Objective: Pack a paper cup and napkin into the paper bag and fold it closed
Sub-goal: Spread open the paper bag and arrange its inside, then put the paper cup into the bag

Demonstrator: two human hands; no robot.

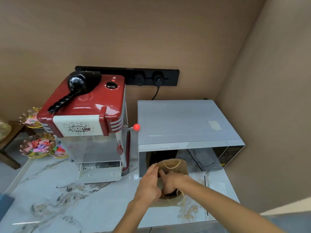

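Note:
A brown paper bag [176,166] with twine handles stands on the marble counter, right in front of the microwave. My left hand [149,184] presses against the bag's left side, fingers close together. My right hand [171,181] reaches down into the bag's open mouth, so its fingertips are hidden. I cannot see a paper cup or a napkin; whatever lies inside the bag is covered by my hands.
A grey microwave [185,125] sits right behind the bag. A red popcorn machine [87,115] stands to the left with a red knob [136,127] sticking out. Glass bowls of coloured wrappers [38,145] sit at far left. The counter's front edge [168,224] is near.

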